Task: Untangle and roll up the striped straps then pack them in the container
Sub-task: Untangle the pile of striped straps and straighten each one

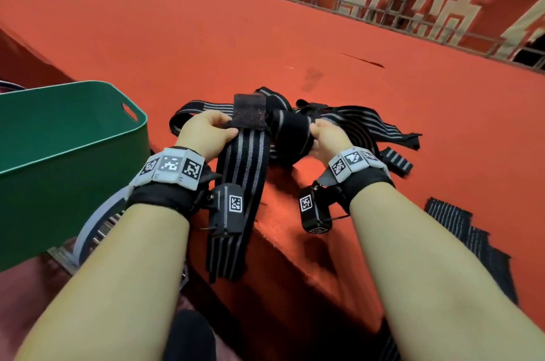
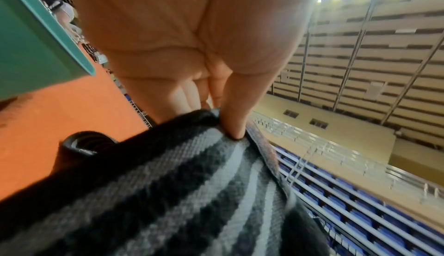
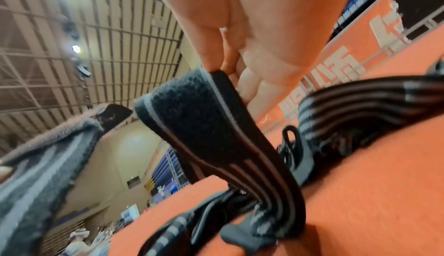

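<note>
The striped straps [image 1: 348, 121] lie tangled on the red desk [image 1: 206, 36], right of the green container [image 1: 59, 136]; one strap [image 1: 239, 183] runs near-to-far, hanging over the near edge. The left hand [image 1: 203, 130] pinches that strap's far end, fingers curled. The right hand [image 1: 327, 136] grips a dark strap fold [image 3: 204, 117] in the tangle.

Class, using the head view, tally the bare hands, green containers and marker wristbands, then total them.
Hands: 2, left hand and right hand
Green container: 1
Marker wristbands: 2, left wristband and right wristband
Total: 5
</note>
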Demonstrator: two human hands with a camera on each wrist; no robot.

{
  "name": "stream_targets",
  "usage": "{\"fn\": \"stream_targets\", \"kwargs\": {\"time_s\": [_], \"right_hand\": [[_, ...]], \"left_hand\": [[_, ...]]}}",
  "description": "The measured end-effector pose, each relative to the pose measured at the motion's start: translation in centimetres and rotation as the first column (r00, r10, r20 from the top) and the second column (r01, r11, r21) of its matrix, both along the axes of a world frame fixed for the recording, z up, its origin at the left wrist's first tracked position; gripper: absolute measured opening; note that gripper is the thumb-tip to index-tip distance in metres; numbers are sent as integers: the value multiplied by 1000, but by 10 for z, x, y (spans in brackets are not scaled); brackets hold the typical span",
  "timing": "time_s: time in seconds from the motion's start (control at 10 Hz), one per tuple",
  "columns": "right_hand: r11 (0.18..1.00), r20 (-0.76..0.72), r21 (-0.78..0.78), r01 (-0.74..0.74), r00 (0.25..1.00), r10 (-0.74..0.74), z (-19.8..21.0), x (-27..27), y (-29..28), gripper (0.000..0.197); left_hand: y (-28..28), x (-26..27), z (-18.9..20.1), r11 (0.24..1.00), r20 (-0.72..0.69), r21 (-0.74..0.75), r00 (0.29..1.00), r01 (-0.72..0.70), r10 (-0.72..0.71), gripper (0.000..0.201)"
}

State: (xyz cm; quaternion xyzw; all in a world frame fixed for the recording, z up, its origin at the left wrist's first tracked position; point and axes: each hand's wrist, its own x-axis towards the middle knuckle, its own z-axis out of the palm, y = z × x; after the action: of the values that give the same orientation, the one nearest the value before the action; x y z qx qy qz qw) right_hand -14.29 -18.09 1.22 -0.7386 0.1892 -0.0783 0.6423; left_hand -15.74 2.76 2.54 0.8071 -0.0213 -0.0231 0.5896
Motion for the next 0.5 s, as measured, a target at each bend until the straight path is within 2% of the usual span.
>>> {"fn": "stream_targets", "kwargs": {"time_s": [0.1, 0.2, 0.3, 0.4, 0.5], "right_hand": [[996, 163, -78, 39, 986, -26, 12, -32, -6, 20], [962, 287, -210, 173, 952, -109, 13, -67, -16, 21], [950, 320, -193, 245, 931, -175, 7, -96, -23, 22], [960, 228, -152, 234, 954, -196, -1, -116, -23, 17], [972, 177, 43, 232, 956, -236, -8, -131, -23, 18]], "left_hand": [[6, -12, -6, 996, 41, -83, 999, 17, -13, 16], [6, -27, -14, 995, 85, -94, 996, 26, -18, 14], [5, -46, -13, 997, 116, -52, 992, 48, -42, 13], [2, -60, -8, 997, 158, -20, 985, 74, -70, 15], [-1, -71, -5, 997, 174, -1, 981, 82, -80, 12]]}}
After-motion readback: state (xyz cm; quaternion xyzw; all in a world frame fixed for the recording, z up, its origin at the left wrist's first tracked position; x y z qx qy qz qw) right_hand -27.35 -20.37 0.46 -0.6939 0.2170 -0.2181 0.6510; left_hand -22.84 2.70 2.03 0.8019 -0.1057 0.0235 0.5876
